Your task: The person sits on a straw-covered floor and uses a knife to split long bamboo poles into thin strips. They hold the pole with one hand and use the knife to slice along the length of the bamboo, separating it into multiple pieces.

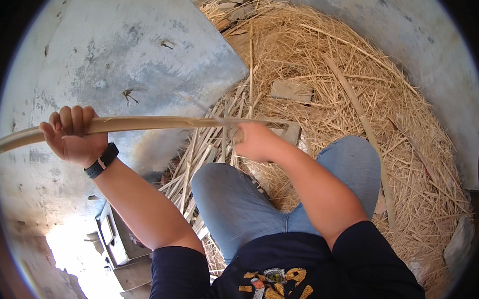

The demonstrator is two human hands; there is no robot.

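A long, split bamboo strip [156, 123] lies level across the view, bowed slightly, its left end near the wall. Toward that end my left hand [77, 133] is wrapped round it, fingers over the top and a dark watch on the wrist. My right hand [256, 142] is curled closed at the strip's right end, in front of my knees. A thin greyish upright shape [224, 141] shows just left of these fingers. Blur and the hand itself hide what the right fingers grip.
Straw-like shavings [353, 53] cover the floor ahead and right. A longer bamboo piece [364, 119] lies right of my knee. Several thin slats [188, 169] are piled left of my legs. Beyond lies a flat brick [291, 91]. A bluish wall [121, 50] rises at left.
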